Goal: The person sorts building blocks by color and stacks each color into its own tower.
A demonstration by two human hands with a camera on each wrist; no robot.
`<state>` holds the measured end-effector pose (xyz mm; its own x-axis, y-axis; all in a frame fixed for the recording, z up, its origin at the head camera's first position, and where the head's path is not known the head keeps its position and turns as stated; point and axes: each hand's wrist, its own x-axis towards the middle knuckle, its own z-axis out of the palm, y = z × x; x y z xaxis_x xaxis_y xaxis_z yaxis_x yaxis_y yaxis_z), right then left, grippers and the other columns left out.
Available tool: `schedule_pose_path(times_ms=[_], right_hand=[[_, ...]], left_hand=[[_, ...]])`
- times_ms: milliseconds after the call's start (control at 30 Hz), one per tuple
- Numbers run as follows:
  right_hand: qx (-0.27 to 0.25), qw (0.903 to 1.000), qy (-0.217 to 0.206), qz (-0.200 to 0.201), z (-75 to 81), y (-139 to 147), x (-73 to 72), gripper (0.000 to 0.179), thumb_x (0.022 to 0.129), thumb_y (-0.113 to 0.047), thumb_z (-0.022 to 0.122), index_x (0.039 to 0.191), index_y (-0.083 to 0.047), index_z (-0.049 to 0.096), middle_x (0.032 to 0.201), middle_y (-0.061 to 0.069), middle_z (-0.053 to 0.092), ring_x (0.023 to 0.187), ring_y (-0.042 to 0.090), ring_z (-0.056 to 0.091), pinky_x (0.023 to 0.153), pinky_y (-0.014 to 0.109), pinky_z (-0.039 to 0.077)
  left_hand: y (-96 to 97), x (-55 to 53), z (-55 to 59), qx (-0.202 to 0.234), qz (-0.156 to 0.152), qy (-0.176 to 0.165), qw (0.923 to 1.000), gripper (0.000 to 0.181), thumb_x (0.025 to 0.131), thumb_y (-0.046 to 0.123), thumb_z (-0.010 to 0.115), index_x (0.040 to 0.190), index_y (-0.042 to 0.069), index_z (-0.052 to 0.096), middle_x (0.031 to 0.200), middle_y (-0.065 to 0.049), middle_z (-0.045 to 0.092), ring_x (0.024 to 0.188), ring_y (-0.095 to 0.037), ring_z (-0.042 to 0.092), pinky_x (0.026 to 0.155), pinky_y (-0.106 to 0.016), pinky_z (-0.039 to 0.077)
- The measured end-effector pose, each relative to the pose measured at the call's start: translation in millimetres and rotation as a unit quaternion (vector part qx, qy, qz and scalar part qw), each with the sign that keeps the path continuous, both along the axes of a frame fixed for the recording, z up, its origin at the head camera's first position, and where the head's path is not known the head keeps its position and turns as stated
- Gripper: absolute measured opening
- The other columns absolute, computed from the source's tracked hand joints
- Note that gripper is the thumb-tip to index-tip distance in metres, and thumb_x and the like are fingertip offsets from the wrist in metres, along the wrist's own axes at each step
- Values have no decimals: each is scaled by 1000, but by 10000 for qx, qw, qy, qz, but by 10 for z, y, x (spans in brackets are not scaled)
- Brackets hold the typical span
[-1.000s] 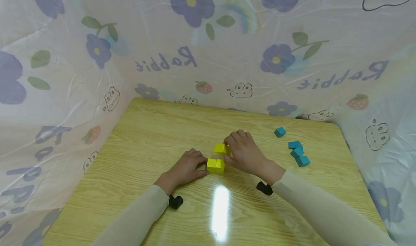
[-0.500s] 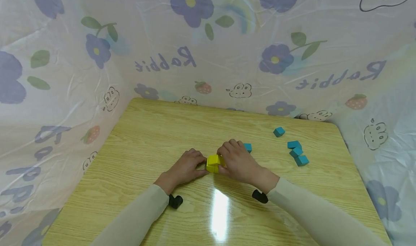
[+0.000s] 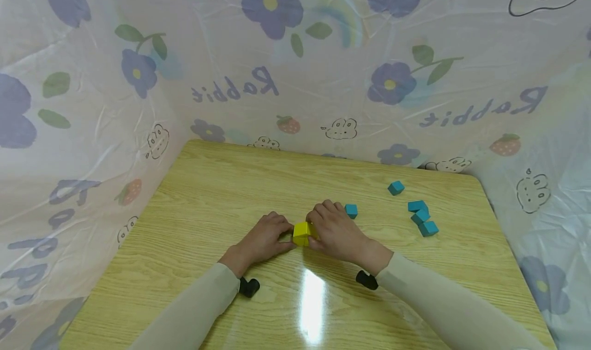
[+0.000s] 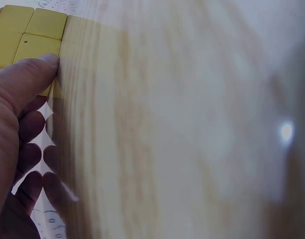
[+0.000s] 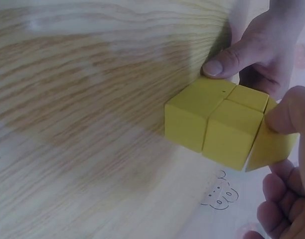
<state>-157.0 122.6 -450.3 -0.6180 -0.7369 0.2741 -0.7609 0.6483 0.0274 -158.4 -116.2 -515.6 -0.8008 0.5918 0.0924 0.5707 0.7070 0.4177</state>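
Yellow blocks [image 3: 301, 231] stand stacked on the table [image 3: 221, 186], pinched by the left hand [image 3: 267, 238] at nine o'clock and right hand [image 3: 336, 233] at three. Toward twelve, a sheet [image 3: 323, 91] reads "Rabbit", mirrored.

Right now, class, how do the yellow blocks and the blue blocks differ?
The yellow blocks sit tightly together; the blue blocks lie scattered farther right. The left hand and right hand hold the yellow blocks; neither holds the blue blocks. Both sets are plain-coloured.
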Motion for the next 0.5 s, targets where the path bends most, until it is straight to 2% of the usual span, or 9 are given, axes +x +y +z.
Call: schedule_pose_path(times_ms=[233,500], right_hand=[[58,9999,-73,-70,-2,-3,3,31,86,-40,63,102,-13,62,95,1,56,87,21,46,76,35,37],[46,9999,-27,-100,-15,-1,-1,32,85,-39,63,101,-11,62,93,1,56,85,21,46,75,35,37]], left_hand=[[-3,1,-10,27,-12,24,10000,37,90,45,67,116,19,69,107,10,63,98,-9,48,94,-34,43],[-6,-4,-23,-45,39,-122,9999,38,90,48,66,117,21,68,106,13,61,99,-7,46,95,-32,42]])
